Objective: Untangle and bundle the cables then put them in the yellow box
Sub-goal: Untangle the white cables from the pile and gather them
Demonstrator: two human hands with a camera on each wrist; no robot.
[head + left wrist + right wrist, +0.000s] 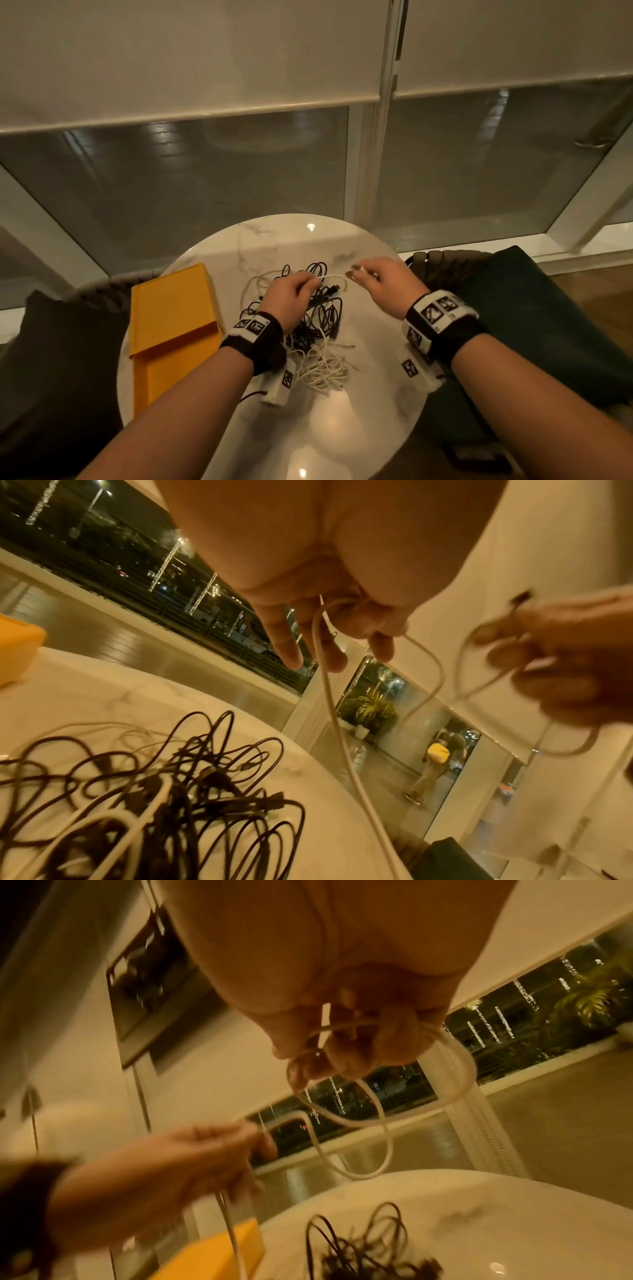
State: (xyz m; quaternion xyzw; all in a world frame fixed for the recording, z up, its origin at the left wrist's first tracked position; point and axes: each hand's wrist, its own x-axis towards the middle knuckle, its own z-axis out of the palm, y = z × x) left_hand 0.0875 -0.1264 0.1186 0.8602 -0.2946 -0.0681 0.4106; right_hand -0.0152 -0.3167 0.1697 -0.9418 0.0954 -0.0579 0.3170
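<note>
A round marble table (376,394) stands before blinds (205,51) and dark cushions (548,325).

Left hand (329,593): raised above the table, fingers curled round a white cable (337,723).
White cable: hangs down past the table's edge and loops across to the right hand (561,656), which pinches it.
Black cables (178,799): tangled pile on the marble table (103,691).
Yellow box (17,653): at the table's left edge.

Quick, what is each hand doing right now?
Left hand: closed, pinching the white cable.
Right hand: closed, holding loops of the same white cable.
</note>
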